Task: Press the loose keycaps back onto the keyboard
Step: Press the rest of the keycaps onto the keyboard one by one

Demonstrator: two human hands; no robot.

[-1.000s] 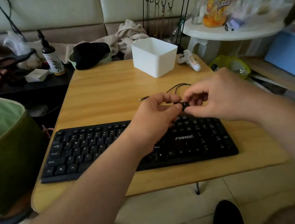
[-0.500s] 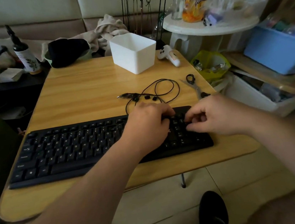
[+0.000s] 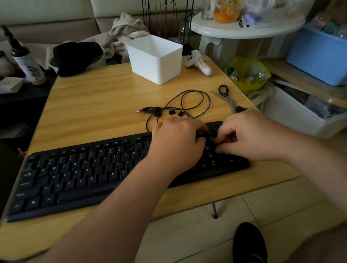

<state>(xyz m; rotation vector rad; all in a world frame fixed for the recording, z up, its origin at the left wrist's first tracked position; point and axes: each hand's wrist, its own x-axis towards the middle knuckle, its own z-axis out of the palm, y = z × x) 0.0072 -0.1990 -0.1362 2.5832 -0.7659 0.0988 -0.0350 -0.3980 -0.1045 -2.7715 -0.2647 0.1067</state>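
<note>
Left hand [image 3: 175, 147]: lies over the right part of the keyboard [image 3: 90, 172], knuckles up, fingers curled down onto the keys; whether they grip a keycap cannot be told.
Right hand [image 3: 249, 136]: just beside the left hand, over the keyboard's right end, fingers bent with their tips down among the keys; what they hold, if anything, is hidden.
Change from a second ago: both hands were raised above the surface [image 3: 103, 105], pinching a small black piece between them; half a second ago they had come down onto the keys, and they remain there.
Loose keycaps [image 3: 172, 112]: three small black pieces lie on the surface behind the keyboard, inside the loops of the black cable [image 3: 194, 98].
Scissors [image 3: 228, 99]: flat on the surface, right of the cable.
White bin [image 3: 156, 59]: upright at the far side of the surface.
</note>
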